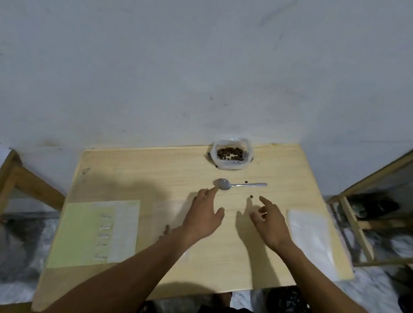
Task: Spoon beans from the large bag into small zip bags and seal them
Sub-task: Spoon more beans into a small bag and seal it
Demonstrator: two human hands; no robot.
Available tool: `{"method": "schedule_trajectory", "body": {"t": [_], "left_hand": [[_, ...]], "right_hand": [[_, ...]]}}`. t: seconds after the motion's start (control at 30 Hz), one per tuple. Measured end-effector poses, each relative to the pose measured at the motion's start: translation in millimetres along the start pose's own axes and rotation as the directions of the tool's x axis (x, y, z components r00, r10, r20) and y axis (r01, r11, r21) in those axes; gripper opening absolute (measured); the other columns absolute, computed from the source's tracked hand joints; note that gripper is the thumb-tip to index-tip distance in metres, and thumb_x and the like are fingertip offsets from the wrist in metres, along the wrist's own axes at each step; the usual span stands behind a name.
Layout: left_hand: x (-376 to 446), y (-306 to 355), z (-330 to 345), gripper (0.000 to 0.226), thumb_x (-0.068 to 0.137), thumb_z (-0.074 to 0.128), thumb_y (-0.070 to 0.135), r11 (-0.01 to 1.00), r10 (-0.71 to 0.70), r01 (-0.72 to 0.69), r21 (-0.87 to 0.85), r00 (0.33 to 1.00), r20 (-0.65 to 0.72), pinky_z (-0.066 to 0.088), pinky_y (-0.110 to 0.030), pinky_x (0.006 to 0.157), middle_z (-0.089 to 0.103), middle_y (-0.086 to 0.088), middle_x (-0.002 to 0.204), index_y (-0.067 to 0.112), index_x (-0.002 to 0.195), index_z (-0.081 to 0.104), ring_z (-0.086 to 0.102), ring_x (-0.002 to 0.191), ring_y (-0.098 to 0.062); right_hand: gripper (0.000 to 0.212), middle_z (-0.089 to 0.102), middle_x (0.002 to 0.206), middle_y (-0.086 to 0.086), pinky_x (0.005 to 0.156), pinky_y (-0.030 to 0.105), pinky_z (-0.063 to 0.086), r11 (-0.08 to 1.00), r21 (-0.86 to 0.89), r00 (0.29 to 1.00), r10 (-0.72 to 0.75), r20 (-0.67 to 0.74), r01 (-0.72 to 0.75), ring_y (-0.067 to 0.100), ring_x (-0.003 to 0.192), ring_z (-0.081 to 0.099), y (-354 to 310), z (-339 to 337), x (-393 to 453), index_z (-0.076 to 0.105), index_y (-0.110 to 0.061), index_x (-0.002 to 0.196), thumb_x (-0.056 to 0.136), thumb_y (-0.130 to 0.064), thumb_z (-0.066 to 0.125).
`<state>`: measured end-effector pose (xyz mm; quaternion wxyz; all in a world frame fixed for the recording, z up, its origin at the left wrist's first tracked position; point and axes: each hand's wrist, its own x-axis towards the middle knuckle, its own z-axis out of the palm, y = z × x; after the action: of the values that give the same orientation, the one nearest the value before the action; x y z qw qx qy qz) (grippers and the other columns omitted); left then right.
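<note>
The large clear bag [231,153] of dark beans stands open at the table's far edge. A metal spoon [238,185] lies in front of it, bowl to the left. My left hand [204,213] hovers with fingers spread, its fingertip close to the spoon's bowl. My right hand [269,217] is to the right, index finger stretched toward a loose bean [251,196]; the other fingers are loosely curled and hold nothing. A stack of small zip bags [310,240] lies at the table's right edge. A clear zip bag [169,211] seems to lie flat under my left arm, hard to make out.
A light wooden table [147,175] stands against a pale wall. A green sheet [82,232] with several small filled bags in a column lies at the left. Another loose bean [246,182] sits near the spoon handle. Wooden frames stand on both sides.
</note>
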<state>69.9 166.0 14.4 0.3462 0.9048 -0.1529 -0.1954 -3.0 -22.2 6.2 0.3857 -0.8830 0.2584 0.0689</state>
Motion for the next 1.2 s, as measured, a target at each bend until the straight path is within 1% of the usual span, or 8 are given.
{"method": "schedule_trajectory", "body": {"t": [0.17,0.3,0.43,0.6,0.8,0.93,1.03,1.2], "left_hand": [[24,60,59,0.062,0.091,0.059,0.033,1.000,0.009,0.000,-0.032,0.963,0.268,0.038,-0.038,0.108,0.044,-0.009,0.139,0.020,0.147,0.036,0.050,0.125,-0.028],[33,94,97,0.066,0.092,0.058,0.035,0.999,-0.029,0.032,0.001,0.910,0.415,0.040,-0.033,0.106,0.047,-0.009,0.141,0.017,0.149,0.033,0.045,0.130,-0.024],[34,113,125,0.071,0.091,0.060,0.034,0.995,-0.075,0.099,-0.020,0.860,0.504,0.043,-0.031,0.103,0.043,-0.011,0.149,0.010,0.151,0.029,0.045,0.134,-0.026],[28,120,141,0.066,0.091,0.058,0.034,0.997,-0.066,0.039,0.060,0.829,0.555,0.050,-0.036,0.095,0.046,-0.015,0.144,0.010,0.148,0.034,0.050,0.126,-0.029],[21,119,142,0.062,0.090,0.059,0.023,0.995,-0.026,0.066,-0.077,0.900,0.436,0.045,-0.036,0.101,0.045,-0.013,0.143,0.010,0.146,0.035,0.048,0.125,-0.026],[21,120,124,0.045,0.091,0.058,0.016,0.940,-0.024,0.088,-0.329,0.981,0.193,0.049,-0.031,0.087,0.057,-0.001,0.110,0.021,0.132,0.043,0.061,0.099,-0.021],[26,115,97,0.030,0.093,0.057,0.009,0.886,0.027,-0.004,-0.464,0.999,0.043,0.049,-0.030,0.074,0.055,0.005,0.085,0.030,0.110,0.046,0.063,0.078,-0.016],[37,95,38,0.033,0.095,0.059,0.015,0.854,0.121,-0.120,-0.506,0.992,-0.031,0.055,-0.035,0.077,0.061,0.002,0.090,0.041,0.110,0.046,0.068,0.084,-0.017]], "right_hand": [[0.061,0.047,0.141,0.014,0.103,0.047,0.040,0.974,-0.141,0.973,0.151,-0.176,-0.176,0.035,0.129,0.042,60,-52,-5,0.037,-0.017,0.148,0.095,-0.038,0.057],[0.064,0.035,0.148,0.013,0.104,0.048,0.035,0.911,-0.222,0.927,0.297,-0.229,-0.347,0.037,0.135,0.032,96,-78,-15,0.032,-0.017,0.149,0.095,-0.045,0.053],[0.064,0.032,0.147,0.013,0.104,0.048,0.036,0.887,-0.172,0.900,0.400,-0.175,-0.428,0.037,0.134,0.031,123,-86,-23,0.033,-0.016,0.146,0.094,-0.046,0.055],[0.054,0.035,0.144,0.013,0.102,0.047,0.041,0.885,-0.192,0.905,0.416,-0.085,-0.424,0.038,0.132,0.032,137,-83,-25,0.041,-0.017,0.139,0.095,-0.048,0.051],[0.055,0.037,0.147,0.011,0.105,0.045,0.037,0.916,-0.103,0.911,0.365,-0.190,-0.388,0.034,0.134,0.034,126,-78,-28,0.038,-0.015,0.145,0.097,-0.040,0.051],[0.022,0.058,0.113,0.006,0.085,0.039,0.047,0.949,0.242,0.898,0.277,-0.342,-0.201,0.028,0.108,0.056,105,-77,-24,0.054,-0.015,0.111,0.095,-0.029,0.060],[0.014,0.061,0.090,0.008,0.071,0.034,0.048,0.833,0.548,0.921,0.271,-0.278,-0.079,0.023,0.082,0.060,76,-80,-18,0.053,-0.009,0.093,0.095,-0.021,0.061],[0.015,0.070,0.088,0.014,0.069,0.034,0.052,0.668,0.744,0.985,0.142,-0.100,-0.021,0.021,0.075,0.065,19,-83,-5,0.059,-0.007,0.108,0.095,-0.014,0.062]]}}
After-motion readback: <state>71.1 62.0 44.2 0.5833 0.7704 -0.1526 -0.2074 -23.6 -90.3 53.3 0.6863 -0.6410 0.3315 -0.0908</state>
